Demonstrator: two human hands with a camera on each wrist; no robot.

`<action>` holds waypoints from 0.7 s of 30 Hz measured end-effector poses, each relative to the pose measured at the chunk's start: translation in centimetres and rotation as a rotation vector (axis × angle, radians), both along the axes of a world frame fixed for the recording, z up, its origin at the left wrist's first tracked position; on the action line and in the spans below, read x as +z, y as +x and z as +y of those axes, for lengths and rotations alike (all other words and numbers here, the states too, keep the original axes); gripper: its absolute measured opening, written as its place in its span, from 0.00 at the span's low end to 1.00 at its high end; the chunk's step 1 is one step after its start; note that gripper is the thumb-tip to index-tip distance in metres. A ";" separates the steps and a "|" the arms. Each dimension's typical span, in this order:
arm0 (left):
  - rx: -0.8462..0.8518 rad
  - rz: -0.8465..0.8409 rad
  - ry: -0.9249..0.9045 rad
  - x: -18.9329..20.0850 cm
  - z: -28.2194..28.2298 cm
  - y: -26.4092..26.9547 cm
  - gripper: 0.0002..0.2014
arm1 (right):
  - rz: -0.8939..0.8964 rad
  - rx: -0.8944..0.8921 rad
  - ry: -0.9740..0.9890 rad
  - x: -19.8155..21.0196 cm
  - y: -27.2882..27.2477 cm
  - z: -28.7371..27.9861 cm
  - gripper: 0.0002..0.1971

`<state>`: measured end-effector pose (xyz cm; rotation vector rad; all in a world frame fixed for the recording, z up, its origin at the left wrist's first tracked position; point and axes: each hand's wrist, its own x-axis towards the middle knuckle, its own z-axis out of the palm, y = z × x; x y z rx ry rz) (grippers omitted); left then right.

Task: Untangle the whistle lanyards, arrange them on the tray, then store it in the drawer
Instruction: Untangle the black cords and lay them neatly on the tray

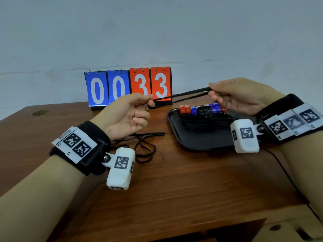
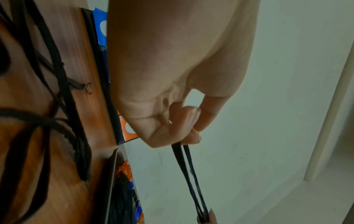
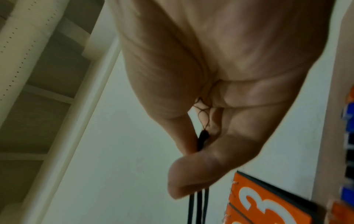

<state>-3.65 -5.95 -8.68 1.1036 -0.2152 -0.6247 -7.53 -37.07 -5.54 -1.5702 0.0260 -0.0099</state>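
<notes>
A black lanyard (image 1: 181, 95) is stretched taut in the air between my two hands, above the table. My left hand (image 1: 148, 102) pinches its looped end between thumb and fingers (image 2: 191, 121). My right hand (image 1: 210, 90) pinches the other end between thumb (image 3: 184, 181) and forefinger, with the strands (image 3: 199, 209) running out below. A dark tray (image 1: 206, 142) at the right holds a row of orange, blue and black whistles (image 1: 202, 109) with their black cords bundled in front. Another tangled black lanyard (image 1: 145, 147) lies on the wooden table below my left wrist.
A flip scoreboard (image 1: 128, 86) reading 0033 stands at the back of the table against the wall. The table's front edge (image 1: 209, 227) runs along the lower right, with a lighter surface beyond it. A thin black cable (image 1: 286, 173) trails under my right forearm.
</notes>
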 end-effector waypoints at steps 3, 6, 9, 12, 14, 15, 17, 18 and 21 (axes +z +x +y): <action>-0.083 0.002 0.082 0.3 -1.5 -0.8 0.07 | 0.037 0.000 -0.033 -0.9 -1.3 -2.1 0.08; -0.149 0.002 0.108 1.0 -3.4 -1.2 0.12 | 0.065 -0.010 0.054 -2.2 -2.0 -4.1 0.07; -0.144 0.036 0.095 1.0 -5.1 -1.1 0.16 | 0.072 -0.039 0.115 -3.0 -2.4 -5.6 0.07; -0.125 0.077 0.063 0.0 -6.5 -1.0 0.18 | 0.069 -0.091 0.119 -3.4 -2.6 -6.8 0.09; -0.127 0.103 0.043 -0.9 -7.2 -0.9 0.20 | 0.078 -0.133 0.062 -3.9 -2.6 -7.3 0.10; -0.126 0.114 0.035 -1.3 -7.5 -0.8 0.21 | 0.085 -0.152 0.021 -4.2 -2.5 -7.4 0.10; -0.115 0.130 0.031 -1.9 -7.9 -0.7 0.22 | 0.093 -0.185 -0.061 -4.6 -2.3 -7.8 0.10; -0.105 0.138 0.034 -2.2 -8.0 -0.6 0.22 | 0.094 -0.202 -0.116 -4.7 -2.2 -8.0 0.11; -0.083 0.163 0.040 -2.6 -8.1 -0.6 0.20 | 0.120 -0.215 -0.237 -5.0 -1.9 -8.5 0.09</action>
